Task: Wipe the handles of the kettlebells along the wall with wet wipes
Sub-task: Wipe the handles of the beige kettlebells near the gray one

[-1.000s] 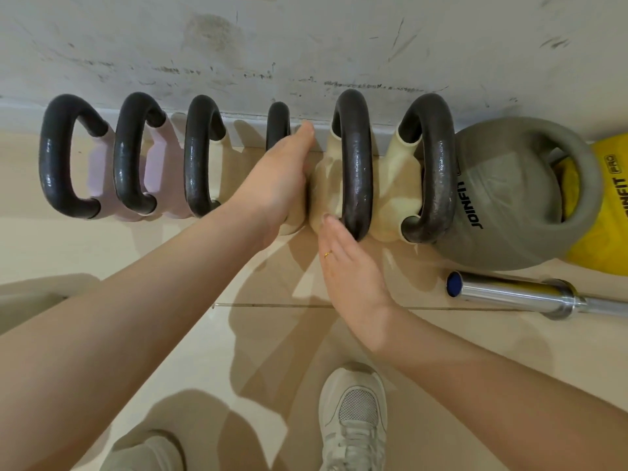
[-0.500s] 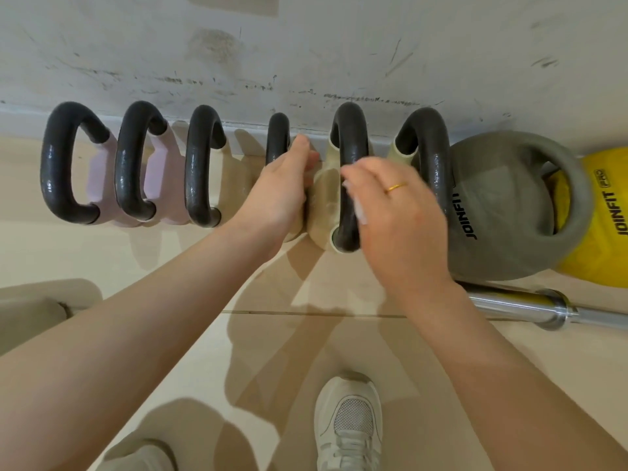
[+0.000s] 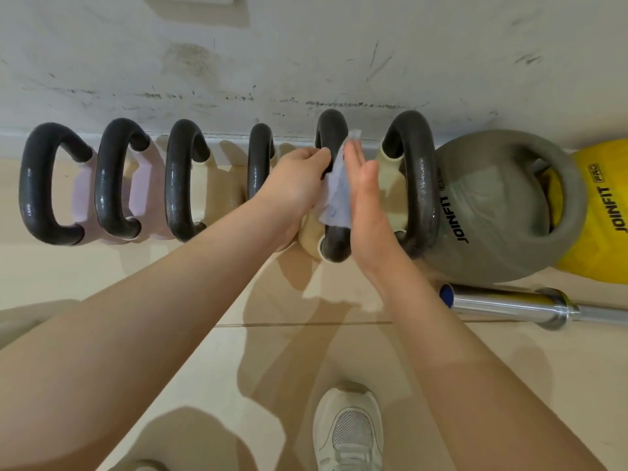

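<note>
Several kettlebells stand in a row against the wall, dark handles up. A white wet wipe point(image 3: 336, 198) is draped over the handle of the fifth kettlebell point(image 3: 331, 129), which has a cream body. My left hand point(image 3: 294, 185) reaches in from the left, its fingertips curled on the wipe's left edge at the handle. My right hand point(image 3: 365, 192) lies flat with straight fingers and presses the wipe against the handle's right side. The middle of the handle is hidden behind the wipe and both hands.
Pink kettlebells point(image 3: 81, 195) stand at the left. A large grey JOINFIT kettlebell point(image 3: 492, 212) and a yellow one point(image 3: 608, 212) are at the right. A chrome barbell end point(image 3: 509, 304) lies on the tiled floor. My white shoe point(image 3: 350, 433) is below, and the scuffed wall point(image 3: 306, 45) is behind.
My right hand rose from the floor by the handle's foot, brought the wipe onto the fifth handle, then flattened against it. My left hand shifted from the fourth kettlebell to the wipe.
</note>
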